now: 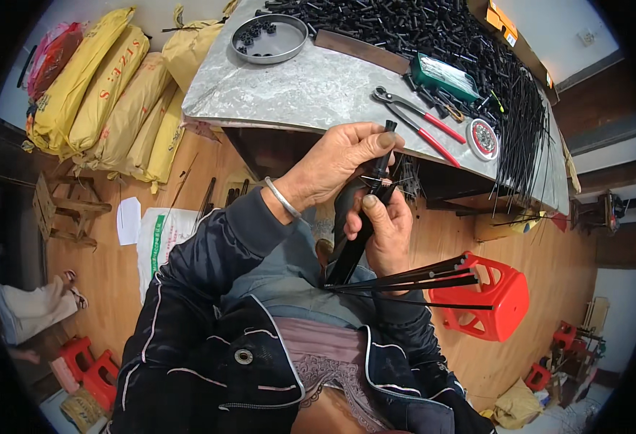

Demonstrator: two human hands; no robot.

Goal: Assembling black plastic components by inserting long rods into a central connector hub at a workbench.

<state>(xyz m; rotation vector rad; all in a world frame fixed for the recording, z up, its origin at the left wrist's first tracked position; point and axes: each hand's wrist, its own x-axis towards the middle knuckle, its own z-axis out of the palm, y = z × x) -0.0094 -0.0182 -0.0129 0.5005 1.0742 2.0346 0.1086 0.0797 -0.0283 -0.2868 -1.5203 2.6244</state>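
A: Layout?
B: Grey table (282,98) ahead, heap of small black parts (383,25) on it. Red stool (511,296) to the right. Bundle of black rods (349,259) slants up from the lap (278,273). Red-handled pliers (428,129) near the table edge.
A: Fingers?
B: Right hand (391,228) grasps the bundle's upper end. Left hand (343,160) pinches a black fitting (380,166) just above. Fitting touching rods: can't tell.

Standing here, I'm seeing big red letters (105,94) running along the yellow sacks (115,69); a white bag (184,220) on the floor (115,278) is showing red print (173,237) beside a lettered green strip (158,242).
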